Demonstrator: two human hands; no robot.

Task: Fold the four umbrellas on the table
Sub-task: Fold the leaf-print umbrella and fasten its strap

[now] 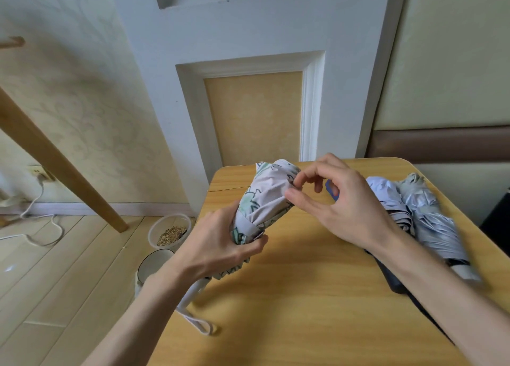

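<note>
Gripping left hand: in the head view its fingers and thumb curl round the lower half of the floral umbrella, over the band of fabric wrapped round the bundle.
Right hand: thumb and forefinger pinch the cloth at the umbrella's upper end; the other fingers arch loosely above it and hold nothing.
Floral umbrella: collapsed and bunched, held tilted above the far left part of the table, with its top toward the far edge.
Handle: white, pointing down toward the person, close to the table's left edge.
Wrist strap: a pale loop lying on the wood just inside that left edge.
Lilac umbrella: folded, lying on the right side of the table, partly hidden behind the right hand.
Silver umbrella: folded, touching the lilac one on its right and near the table's right edge.
Dark umbrella: under the right forearm, mostly covered, so its state cannot be told.
Open room: bare wood spans the near middle of the table, between the two forearms.
Far edge: it stands close to a white panelled door.
Floor at left: a plastic tub of grain and a cup stand just beside the table's left edge, with a slanted wooden pole and a white cable farther off.
</note>
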